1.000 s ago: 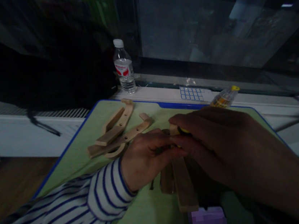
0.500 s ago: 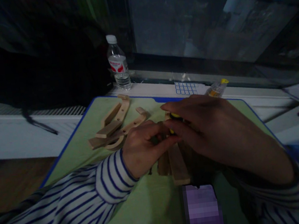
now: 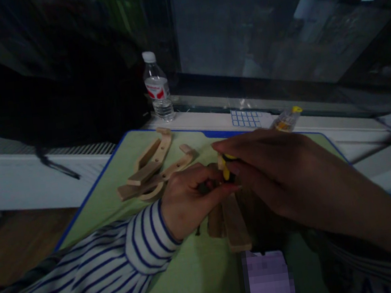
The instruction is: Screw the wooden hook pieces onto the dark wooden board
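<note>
My right hand (image 3: 273, 170) reaches in over the table with its fingers closed around a small yellow-and-black tool (image 3: 227, 165). Most of the tool is covered, so its kind does not show. My left hand (image 3: 190, 194) is closed, thumb and forefinger together just beside the tool's near end; what they pinch is hidden. Beneath both hands lies a flat wooden bar (image 3: 237, 229), its far end partly covered by my fingers. To the left of my left hand rest curved wooden pieces with holes (image 3: 162, 153), stacked loosely on the green tabletop (image 3: 137, 139).
A phone (image 3: 268, 275) with a blurred-out screen lies near the front of the table. On the windowsill stand a water bottle (image 3: 159, 91), a blue-gridded sheet (image 3: 245, 118) and a clear bag with a yellow top (image 3: 288, 120). Dark cloth (image 3: 85, 93) hangs at the left.
My right hand has shifted slightly right and lower, showing more of the yellow-and-black tool. My left hand stays almost in place. The whole view has moved a little.
</note>
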